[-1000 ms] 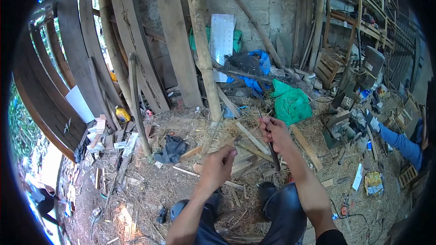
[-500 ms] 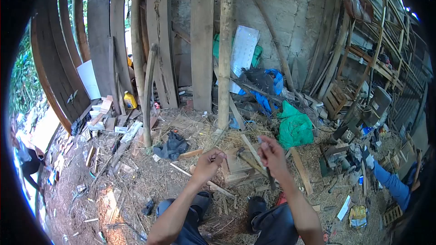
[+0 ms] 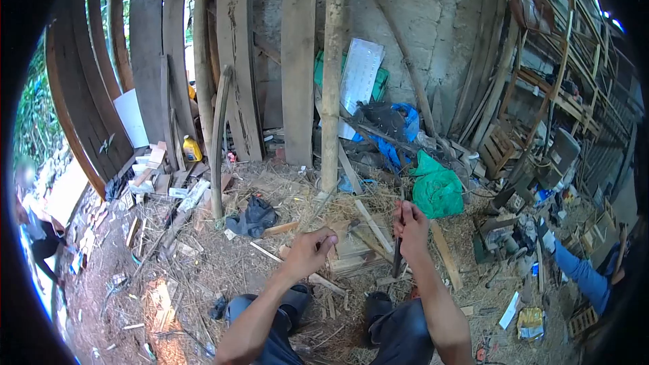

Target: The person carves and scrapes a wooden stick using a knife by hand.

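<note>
My left hand (image 3: 309, 254) is raised above the littered ground, thumb and fingers pinched together; a thin strand seems to hang at the fingertips, too small to name. My right hand (image 3: 411, 228) is closed around a dark, narrow bar-like tool (image 3: 397, 258) that points down; its exact kind cannot be made out. Between and beyond the hands, wooden boards (image 3: 355, 261) lie on the ground. What looks like a hammer (image 3: 368, 238), with a dark head and wooden handle, rests across them. My shoes and trouser legs show below.
A round post (image 3: 331, 94) stands ahead, with upright planks (image 3: 299, 61) to its left. A green sack (image 3: 438, 189) and black and blue sheeting (image 3: 389, 128) lie by the wall. A black cloth (image 3: 251, 217) is nearer. Other people's limbs show at both sides, including a blue-clad leg (image 3: 581, 272).
My right hand has turned, its fingers now curled with the dark tool more visible below it. A small pale bit at its fingertips no longer shows. My left hand stays nearly in place.
</note>
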Available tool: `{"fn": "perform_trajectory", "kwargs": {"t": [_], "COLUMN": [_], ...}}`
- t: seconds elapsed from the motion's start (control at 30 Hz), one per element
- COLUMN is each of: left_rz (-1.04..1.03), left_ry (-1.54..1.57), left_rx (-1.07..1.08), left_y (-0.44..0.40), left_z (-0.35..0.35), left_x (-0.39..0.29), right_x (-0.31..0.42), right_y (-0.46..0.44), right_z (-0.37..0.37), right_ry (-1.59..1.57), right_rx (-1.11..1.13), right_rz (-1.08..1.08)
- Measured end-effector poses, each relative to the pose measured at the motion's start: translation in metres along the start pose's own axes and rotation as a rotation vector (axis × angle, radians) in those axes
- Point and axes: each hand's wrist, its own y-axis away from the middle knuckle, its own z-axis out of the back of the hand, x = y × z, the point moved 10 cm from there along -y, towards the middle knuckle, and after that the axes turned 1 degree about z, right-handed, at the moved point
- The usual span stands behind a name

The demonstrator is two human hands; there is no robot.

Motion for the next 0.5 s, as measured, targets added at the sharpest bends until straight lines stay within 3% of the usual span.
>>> {"fn": "perform_trajectory", "kwargs": {"t": [0.03,0.1,0.13,0.2,0.33,0.43,0.5], "left_rz": [0.003,0.281,0.28,0.316,0.308,0.34,0.287], "left_ry": [0.005,0.498,0.5,1.46,1.556,1.362,1.238], "left_rx": [-0.008,0.067,0.059,0.243,0.006,-0.153,-0.165], "left_y": [-0.001,0.0,-0.003,-0.009,-0.021,-0.023,-0.026], "left_z": [-0.001,-0.016,-0.012,-0.025,-0.027,-0.03,-0.028], "left_x": [0.0,0.027,0.034,0.031,0.035,0.041,0.039], "right_x": [0.003,0.005,0.011,0.015,0.001,-0.016,-0.018], "right_y": [-0.001,0.0,0.001,0.006,0.027,0.039,0.052], "right_z": [0.007,0.015,0.018,0.016,-0.037,-0.068,-0.082], "right_ry": [-0.03,-0.064,-0.039,-0.007,0.233,0.457,0.408], "right_rx": [-0.053,-0.103,-0.111,-0.11,0.166,0.308,0.328], "right_rz": [0.028,0.052,0.081,0.11,0.041,0.067,-0.03]}}
